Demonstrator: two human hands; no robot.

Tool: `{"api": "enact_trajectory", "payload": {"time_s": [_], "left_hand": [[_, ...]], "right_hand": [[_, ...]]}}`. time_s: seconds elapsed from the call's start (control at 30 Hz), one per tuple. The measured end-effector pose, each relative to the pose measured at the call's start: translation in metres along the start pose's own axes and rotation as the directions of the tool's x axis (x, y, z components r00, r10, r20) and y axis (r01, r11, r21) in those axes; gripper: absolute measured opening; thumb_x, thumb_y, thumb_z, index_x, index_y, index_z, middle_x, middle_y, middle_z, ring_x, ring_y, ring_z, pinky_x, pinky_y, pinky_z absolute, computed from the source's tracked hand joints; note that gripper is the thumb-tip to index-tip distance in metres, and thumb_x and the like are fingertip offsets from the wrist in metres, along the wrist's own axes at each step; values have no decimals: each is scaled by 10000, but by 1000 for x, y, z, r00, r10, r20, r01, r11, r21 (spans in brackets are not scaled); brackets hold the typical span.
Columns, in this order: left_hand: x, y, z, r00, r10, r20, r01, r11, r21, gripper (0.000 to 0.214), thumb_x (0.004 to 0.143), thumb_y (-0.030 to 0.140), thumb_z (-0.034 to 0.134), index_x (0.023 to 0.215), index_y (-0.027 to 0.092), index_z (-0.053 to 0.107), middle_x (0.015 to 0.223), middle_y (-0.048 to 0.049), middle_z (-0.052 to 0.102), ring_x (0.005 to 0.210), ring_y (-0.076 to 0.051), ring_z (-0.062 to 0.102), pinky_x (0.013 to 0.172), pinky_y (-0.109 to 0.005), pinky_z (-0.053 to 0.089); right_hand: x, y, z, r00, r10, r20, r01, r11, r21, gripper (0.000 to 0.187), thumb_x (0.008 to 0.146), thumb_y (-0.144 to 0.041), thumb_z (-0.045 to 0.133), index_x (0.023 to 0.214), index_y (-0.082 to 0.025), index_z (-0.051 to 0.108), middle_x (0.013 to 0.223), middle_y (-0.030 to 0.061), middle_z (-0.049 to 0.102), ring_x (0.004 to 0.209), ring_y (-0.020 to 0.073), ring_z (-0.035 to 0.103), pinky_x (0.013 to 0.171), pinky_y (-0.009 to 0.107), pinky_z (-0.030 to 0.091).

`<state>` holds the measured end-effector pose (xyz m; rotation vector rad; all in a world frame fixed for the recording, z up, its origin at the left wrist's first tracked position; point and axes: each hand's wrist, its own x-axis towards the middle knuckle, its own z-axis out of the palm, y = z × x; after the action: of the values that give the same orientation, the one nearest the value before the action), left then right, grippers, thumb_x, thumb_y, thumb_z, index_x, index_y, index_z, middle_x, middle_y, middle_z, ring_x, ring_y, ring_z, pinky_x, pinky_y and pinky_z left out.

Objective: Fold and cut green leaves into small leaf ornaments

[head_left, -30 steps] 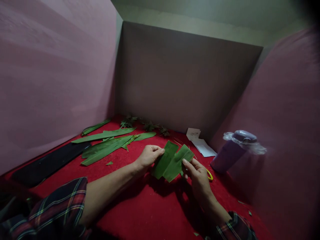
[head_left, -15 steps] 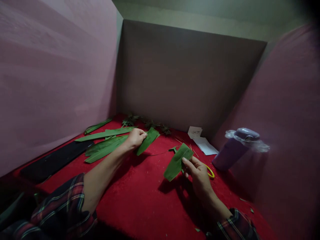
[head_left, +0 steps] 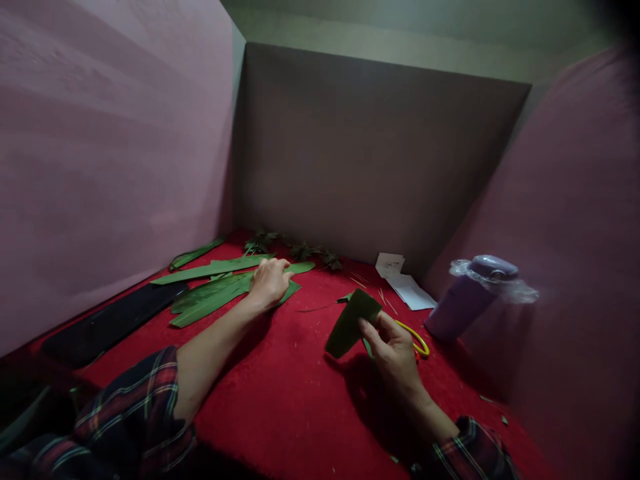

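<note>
In my right hand (head_left: 397, 350), thumb and fingers pinch a cut piece of green leaf (head_left: 353, 323) raised above the red cloth. Over the leaf pile on the left is my left hand (head_left: 270, 283), its bent fingers slightly apart and pointing down. A short leaf piece (head_left: 290, 291) lies partly under that hand, and a rounded leaf end (head_left: 303, 267) shows just beyond the fingers. Long broad leaves (head_left: 213, 300) spread out to its left. Close behind my right hand sits a yellow loop handle (head_left: 417, 339), its other parts mostly hidden.
A purple bottle (head_left: 460, 303) with clear plastic round its top stands at the right. White papers (head_left: 411, 292) and thin sticks (head_left: 387, 300) lie near the back, beside leafy sprigs (head_left: 303, 250). A black flat object (head_left: 115, 323) rests at the left. Panels enclose the red cloth (head_left: 280, 400).
My left hand has lowered onto the leaves, and the leaf piece it held up now lies there, its grip loosened. The leaf piece in my right hand has tilted and looks darker.
</note>
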<state>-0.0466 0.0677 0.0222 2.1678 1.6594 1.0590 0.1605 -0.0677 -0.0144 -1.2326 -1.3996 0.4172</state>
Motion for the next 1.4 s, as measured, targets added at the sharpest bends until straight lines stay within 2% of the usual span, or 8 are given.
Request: {"api": "enact_trajectory", "payload": {"time_s": [0.13, 0.27, 0.33, 0.57, 0.77, 0.87, 1.03, 1.4], "left_hand": [[-21, 23, 5, 930, 28, 367, 166, 858, -486, 476, 766, 561, 447, 690, 121, 611, 660, -95, 630, 569, -152, 545, 560, -270, 390], [-47, 39, 13, 545, 236, 804, 610, 547, -574, 644, 643, 721, 461, 734, 97, 591, 670, -104, 617, 521, -143, 549, 489, -263, 400], [-56, 45, 14, 464, 326, 823, 709, 420, -566, 643, 626, 719, 487, 760, 99, 596, 687, -94, 608, 539, -141, 552, 499, -267, 417], [-64, 52, 12, 555, 337, 761, 740, 219, -636, 294, 580, 304, 745, 753, 101, 621, 686, -40, 594, 573, -98, 547, 585, -241, 438], [-60, 46, 20, 689, 224, 689, 592, 374, -714, 273, 551, 293, 743, 698, 100, 618, 630, -31, 610, 531, -102, 544, 573, -253, 427], [-60, 49, 19, 723, 236, 649, 527, 419, -740, 279, 531, 299, 749, 662, 100, 605, 616, -34, 618, 528, -108, 543, 553, -244, 407], [-67, 53, 23, 707, 270, 654, 518, 431, -739, 301, 499, 317, 762, 607, 104, 579, 574, -24, 600, 504, -107, 529, 528, -239, 387], [-69, 54, 23, 704, 265, 659, 487, 495, -719, 327, 573, 394, 703, 608, 110, 544, 519, 15, 524, 466, -78, 469, 494, -218, 360]], "right_hand": [[-2, 0, -10, 896, -440, -56, 371, 813, -448, 108, 799, -188, 567, 834, -214, 666, 749, 33, 585, 690, 156, 527, 609, 273, 426], [-2, -4, -18, 744, -668, 1, 521, 579, -627, 280, 773, -85, 584, 955, -280, 669, 845, 44, 588, 797, 169, 537, 684, 292, 447], [-2, -6, -18, 712, -699, 66, 550, 496, -672, 305, 762, -73, 602, 957, -297, 672, 872, 49, 593, 837, 180, 536, 689, 293, 456], [-1, -5, -15, 647, -732, 216, 608, 324, -724, 337, 759, -67, 611, 977, -316, 673, 952, 57, 619, 915, 208, 528, 798, 354, 452], [1, 0, -7, 909, -383, -164, 304, 879, -367, 194, 855, -247, 494, 976, -217, 642, 920, 75, 590, 856, 202, 554, 761, 359, 454], [1, 0, -1, 998, -16, -55, 16, 1000, -1, 248, 852, -377, 487, 931, -182, 619, 779, 47, 606, 660, 164, 544, 610, 296, 455], [-1, -8, 8, 968, 224, 111, -249, 911, 330, 270, 715, -432, 649, 751, -172, 585, 588, -26, 528, 461, 87, 424, 434, 207, 363], [-2, -10, 10, 971, 220, 91, -238, 884, 403, 214, 684, -341, 697, 658, -166, 576, 589, -35, 550, 532, 89, 473, 503, 199, 386]]}}
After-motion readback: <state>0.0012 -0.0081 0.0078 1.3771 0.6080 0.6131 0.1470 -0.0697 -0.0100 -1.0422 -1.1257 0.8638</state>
